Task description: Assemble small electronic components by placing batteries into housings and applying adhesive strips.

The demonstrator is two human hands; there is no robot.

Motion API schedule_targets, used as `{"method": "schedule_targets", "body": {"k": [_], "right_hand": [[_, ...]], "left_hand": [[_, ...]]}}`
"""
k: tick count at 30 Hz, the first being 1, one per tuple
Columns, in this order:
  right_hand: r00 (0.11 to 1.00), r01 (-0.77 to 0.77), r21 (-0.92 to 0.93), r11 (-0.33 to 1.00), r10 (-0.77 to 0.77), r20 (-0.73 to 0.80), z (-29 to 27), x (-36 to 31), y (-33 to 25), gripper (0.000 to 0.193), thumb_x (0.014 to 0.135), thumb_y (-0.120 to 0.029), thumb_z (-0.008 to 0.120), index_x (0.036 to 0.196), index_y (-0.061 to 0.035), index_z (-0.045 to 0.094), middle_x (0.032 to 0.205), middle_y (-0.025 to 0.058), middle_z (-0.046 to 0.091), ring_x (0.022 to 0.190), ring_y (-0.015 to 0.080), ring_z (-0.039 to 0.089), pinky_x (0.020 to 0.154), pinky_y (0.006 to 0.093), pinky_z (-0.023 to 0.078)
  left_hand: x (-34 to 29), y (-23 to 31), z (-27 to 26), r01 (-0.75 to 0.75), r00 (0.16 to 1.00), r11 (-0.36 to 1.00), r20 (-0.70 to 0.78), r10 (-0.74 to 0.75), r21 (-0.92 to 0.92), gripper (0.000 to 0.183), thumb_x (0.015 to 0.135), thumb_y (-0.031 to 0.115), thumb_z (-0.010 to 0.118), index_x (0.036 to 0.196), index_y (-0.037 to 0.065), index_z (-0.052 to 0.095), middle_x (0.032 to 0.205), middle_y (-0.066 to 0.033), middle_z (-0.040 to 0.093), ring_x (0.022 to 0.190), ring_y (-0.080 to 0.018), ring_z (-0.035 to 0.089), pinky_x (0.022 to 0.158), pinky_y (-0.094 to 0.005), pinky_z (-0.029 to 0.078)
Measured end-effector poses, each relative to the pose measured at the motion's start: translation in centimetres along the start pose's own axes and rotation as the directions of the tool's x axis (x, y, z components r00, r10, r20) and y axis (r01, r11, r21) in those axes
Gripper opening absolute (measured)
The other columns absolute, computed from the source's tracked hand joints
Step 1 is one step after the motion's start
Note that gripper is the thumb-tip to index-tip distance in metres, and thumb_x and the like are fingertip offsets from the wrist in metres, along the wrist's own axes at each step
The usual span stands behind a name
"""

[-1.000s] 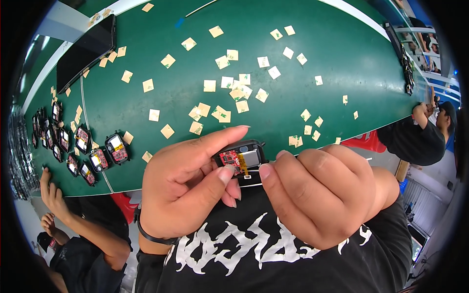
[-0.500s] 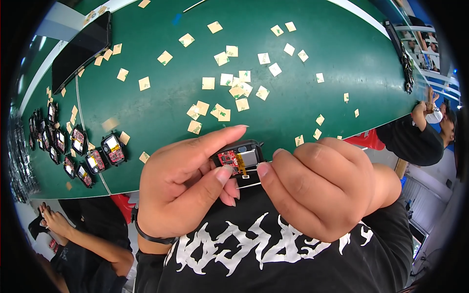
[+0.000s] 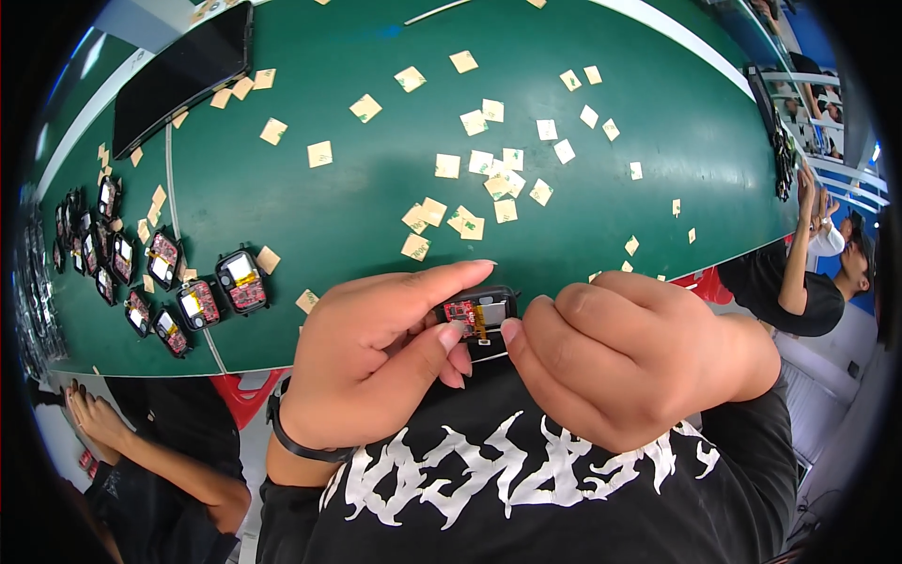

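Between the thumb and fingers of my left hand is an opened small electronic device, held just off the table's near edge. Its black housing shows a red circuit board, a silver battery-like block and a strip of amber tape. My right hand is closed, with thumb and forefinger pinched beside the device's right end. Whatever those fingertips may hold is hidden, and I cannot tell if they touch the housing.
Tan square adhesive pieces lie scattered over the green table. Several similar opened devices are grouped at the left. A black flat panel stands at the far left. Other people sit at both sides, near red stools.
The whole view has shifted, so the table's contents appear farther right. My hands keep nearly the same pose around the device. At the right, another person's arm has risen.
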State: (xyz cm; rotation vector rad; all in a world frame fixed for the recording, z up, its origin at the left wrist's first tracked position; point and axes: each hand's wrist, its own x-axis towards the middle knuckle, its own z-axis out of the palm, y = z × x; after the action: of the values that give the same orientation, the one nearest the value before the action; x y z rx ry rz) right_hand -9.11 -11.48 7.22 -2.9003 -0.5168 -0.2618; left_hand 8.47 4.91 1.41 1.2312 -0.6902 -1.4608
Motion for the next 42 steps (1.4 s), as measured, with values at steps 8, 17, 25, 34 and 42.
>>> {"method": "schedule_targets", "body": {"k": [8, 17, 25, 34, 42], "right_hand": [[0.997, -0.071, -0.130, 0.989, 0.066, -0.046, -1.0, 1.3, -0.4, 0.024, 0.071, -0.009, 0.069, 0.090, 0.0053, 0.070, 0.086, 0.0115, 0.063, 0.073, 0.0203, 0.059, 0.054, 0.0291, 0.046], [0.796, -0.488, 0.233, 0.841, 0.538, -0.276, -0.3, -4.7, 1.3, 0.033, 0.064, 0.008, 0.076, 0.096, 0.0025, 0.071, 0.086, 0.0112, 0.068, 0.070, 0.0244, 0.063, 0.058, 0.0346, 0.050], [0.689, -0.592, 0.297, 0.749, 0.662, -0.295, 0.6, -10.1, 2.9, 0.025, 0.071, 0.009, 0.077, 0.093, 0.0003, 0.070, 0.087, 0.0100, 0.069, 0.070, 0.0249, 0.062, 0.062, 0.0346, 0.050], [0.657, -0.571, 0.365, 0.735, 0.676, -0.334, 1.0, -14.8, 2.8, 0.024, 0.072, 0.006, 0.079, 0.094, 0.0016, 0.071, 0.087, 0.0108, 0.069, 0.069, 0.0241, 0.061, 0.061, 0.0346, 0.049], [0.714, -0.439, 0.327, 0.837, 0.546, -0.437, -0.6, -15.7, 1.7, 0.028, 0.066, 0.003, 0.077, 0.093, 0.0026, 0.070, 0.083, 0.0111, 0.066, 0.063, 0.0227, 0.059, 0.054, 0.0318, 0.047]], "left_hand": [[-1.4, 0.2, -0.1, -0.041, 0.996, 0.999, -0.086, 0.039, -0.028, 0.041, 0.096, -0.004, 0.061, 0.136, -0.002, 0.061, 0.087, -0.0076, 0.068, 0.071, -0.0094, 0.067, 0.064, -0.0241, 0.055], [-2.3, 2.5, 3.0, 0.084, 0.934, 0.996, -0.353, -0.063, 0.044, 0.029, 0.097, 0.003, 0.067, 0.123, -0.009, 0.065, 0.084, -0.0068, 0.067, 0.063, -0.0083, 0.063, 0.054, -0.0213, 0.052], [0.2, 4.1, 6.8, 0.106, 0.919, 0.994, -0.385, -0.088, 0.026, 0.036, 0.093, -0.007, 0.058, 0.129, -0.012, 0.062, 0.087, -0.0102, 0.070, 0.065, -0.0118, 0.067, 0.056, -0.0234, 0.055], [2.3, 4.2, 9.6, 0.117, 0.967, 0.982, -0.243, -0.078, 0.150, 0.041, 0.091, -0.012, 0.053, 0.131, -0.012, 0.060, 0.089, -0.0132, 0.069, 0.067, -0.0126, 0.067, 0.058, -0.0239, 0.056], [4.8, 4.4, 12.3, 0.043, 0.987, 0.918, -0.158, 0.022, 0.393, 0.042, 0.091, -0.014, 0.052, 0.132, -0.012, 0.060, 0.092, -0.0138, 0.068, 0.068, -0.0132, 0.068, 0.057, -0.0255, 0.057]]}}
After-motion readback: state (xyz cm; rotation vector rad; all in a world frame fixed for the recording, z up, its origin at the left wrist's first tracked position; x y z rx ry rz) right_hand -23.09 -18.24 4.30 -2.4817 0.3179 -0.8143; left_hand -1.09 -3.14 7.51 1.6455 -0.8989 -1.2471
